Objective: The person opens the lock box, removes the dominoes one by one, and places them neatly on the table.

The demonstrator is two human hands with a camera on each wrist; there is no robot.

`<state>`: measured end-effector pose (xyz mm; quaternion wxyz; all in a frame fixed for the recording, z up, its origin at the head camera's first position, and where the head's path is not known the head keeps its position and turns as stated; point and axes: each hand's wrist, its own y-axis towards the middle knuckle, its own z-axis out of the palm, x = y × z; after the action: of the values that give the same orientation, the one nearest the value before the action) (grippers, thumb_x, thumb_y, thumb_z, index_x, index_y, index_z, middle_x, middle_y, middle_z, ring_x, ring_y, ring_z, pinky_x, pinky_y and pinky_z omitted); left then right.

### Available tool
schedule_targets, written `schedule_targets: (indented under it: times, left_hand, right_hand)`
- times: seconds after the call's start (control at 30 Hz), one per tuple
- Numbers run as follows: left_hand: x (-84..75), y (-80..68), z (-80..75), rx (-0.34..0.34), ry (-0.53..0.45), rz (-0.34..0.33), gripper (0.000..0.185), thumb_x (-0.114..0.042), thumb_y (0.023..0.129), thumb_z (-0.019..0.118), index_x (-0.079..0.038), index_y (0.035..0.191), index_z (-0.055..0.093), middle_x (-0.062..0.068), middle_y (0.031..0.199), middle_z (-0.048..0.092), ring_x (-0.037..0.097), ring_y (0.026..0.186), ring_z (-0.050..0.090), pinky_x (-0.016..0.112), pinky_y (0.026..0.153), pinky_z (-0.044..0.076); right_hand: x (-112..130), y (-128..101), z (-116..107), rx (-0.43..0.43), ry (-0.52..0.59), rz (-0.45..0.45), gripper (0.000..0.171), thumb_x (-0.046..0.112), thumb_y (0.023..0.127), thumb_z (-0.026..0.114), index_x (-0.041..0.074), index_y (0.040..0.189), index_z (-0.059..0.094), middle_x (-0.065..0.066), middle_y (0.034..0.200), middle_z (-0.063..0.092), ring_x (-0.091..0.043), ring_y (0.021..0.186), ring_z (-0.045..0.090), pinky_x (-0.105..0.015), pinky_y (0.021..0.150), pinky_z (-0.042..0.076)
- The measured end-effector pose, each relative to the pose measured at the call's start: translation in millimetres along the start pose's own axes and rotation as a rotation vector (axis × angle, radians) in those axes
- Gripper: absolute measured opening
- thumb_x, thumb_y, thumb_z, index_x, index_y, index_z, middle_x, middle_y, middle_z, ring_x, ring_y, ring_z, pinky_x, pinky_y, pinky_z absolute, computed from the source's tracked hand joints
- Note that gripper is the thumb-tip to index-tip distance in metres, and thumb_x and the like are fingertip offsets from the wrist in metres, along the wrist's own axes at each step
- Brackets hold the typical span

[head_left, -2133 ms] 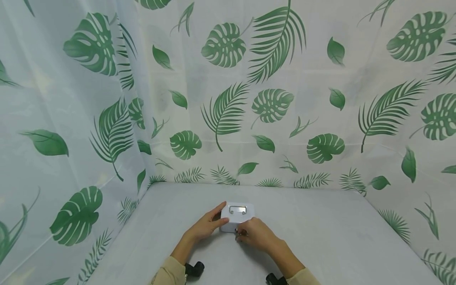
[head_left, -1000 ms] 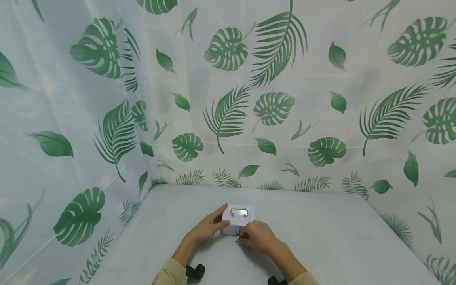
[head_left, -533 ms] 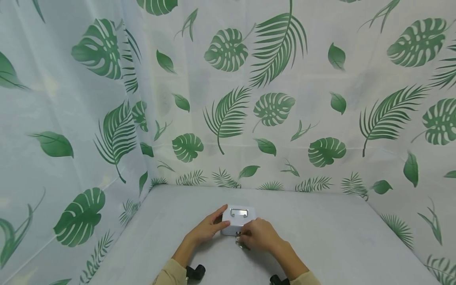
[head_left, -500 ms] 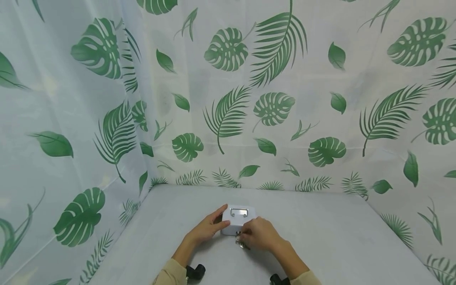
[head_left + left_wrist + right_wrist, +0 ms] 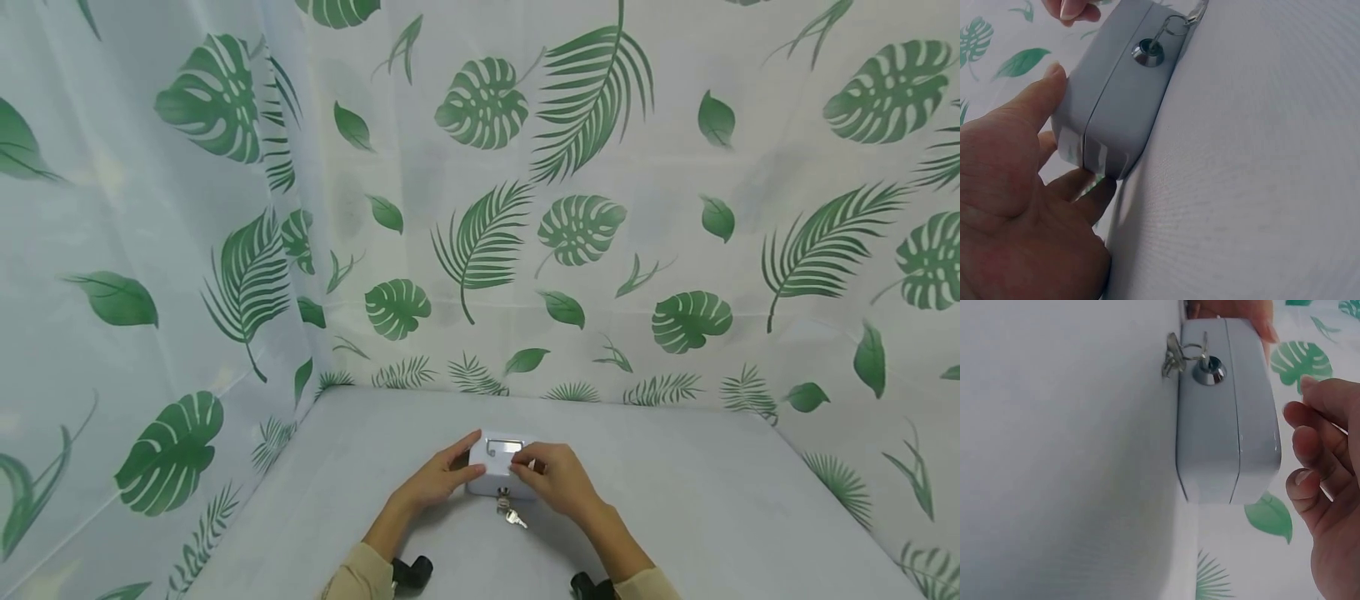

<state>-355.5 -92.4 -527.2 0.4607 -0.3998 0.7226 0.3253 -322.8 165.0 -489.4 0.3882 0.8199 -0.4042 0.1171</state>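
Done: key (image 5: 1205, 345) in lock (image 5: 1210, 375) | likely pending: lid (image 5: 495, 463), still down | left hand (image 5: 431, 481) grips box (image 5: 483, 487) | right hand (image 5: 561, 482) loosely curled, empty

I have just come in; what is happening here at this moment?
A person's left hand grips the left side of a white box on the table, its lid closed. One key stands in the front lock; another key hangs below it. The right hand is above the lid near the handle, holding nothing.

White hanging sheet (image 5: 667, 187) with green leaf prints (image 5: 573, 230), flat whitish tabletop (image 5: 675, 492), the sheet behind and beside it
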Motion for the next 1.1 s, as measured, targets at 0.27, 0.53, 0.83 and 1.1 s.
schedule_targets:
  times: [0.27, 0.53, 0.83, 1.1]
  left_hand:
    - [1.8, -2.3, -0.3, 0.010, 0.008, 0.000, 0.072, -0.045, 0.102, 0.065, -0.024, 0.164, 0.035, -0.001, 0.171, 0.032, 0.029, 0.160, 0.024, 0.058, 0.130, 0.019]
    - [2.1, -2.5, -1.8, 0.013, 0.015, 0.011, 0.074, -0.046, 0.102, 0.064, -0.020, 0.164, 0.033, 0.001, 0.170, 0.033, 0.030, 0.159, 0.027, 0.058, 0.129, 0.022]
    - [-0.5, -2.4, -0.2, -0.026, 0.037, -0.002, 0.067, -0.045, 0.099, 0.068, -0.022, 0.158, 0.046, 0.013, 0.174, 0.021, 0.041, 0.160, 0.019, 0.067, 0.127, 0.016]
    - [2.1, -1.1, -2.4, 0.005, -0.004, 0.038, 0.049, -0.038, 0.100, 0.068, -0.027, 0.148, 0.060, 0.013, 0.173, 0.023, 0.039, 0.161, 0.014, 0.066, 0.129, 0.010]
  right_hand:
    - [-8.1, 5.7, -0.1, -0.061, 0.046, 0.055, 0.007, 0.011, 0.088, 0.083, 0.013, 0.094, 0.080, 0.006, 0.086, 0.078, -0.001, 0.065, 0.056, -0.020, 0.054, 0.051]
    - [-22.1, 8.2, 7.0, -0.130, 0.269, 0.036, 0.006, 0.008, 0.088, 0.082, 0.013, 0.091, 0.081, -0.007, 0.090, 0.075, -0.010, 0.065, 0.046, -0.021, 0.054, 0.040]
    - [-32.1, 2.2, 1.4, -0.083, 0.321, 0.289, 0.006, 0.022, 0.086, 0.085, 0.019, 0.087, 0.080, -0.009, 0.123, 0.072, -0.023, 0.114, 0.054, -0.040, 0.089, 0.042]
    - [-37.6, -2.8, 1.3, 0.032, 0.355, 0.384, 0.008, 0.027, 0.087, 0.082, 0.022, 0.085, 0.077, -0.006, 0.150, 0.059, -0.036, 0.147, 0.042, -0.074, 0.118, 0.026]
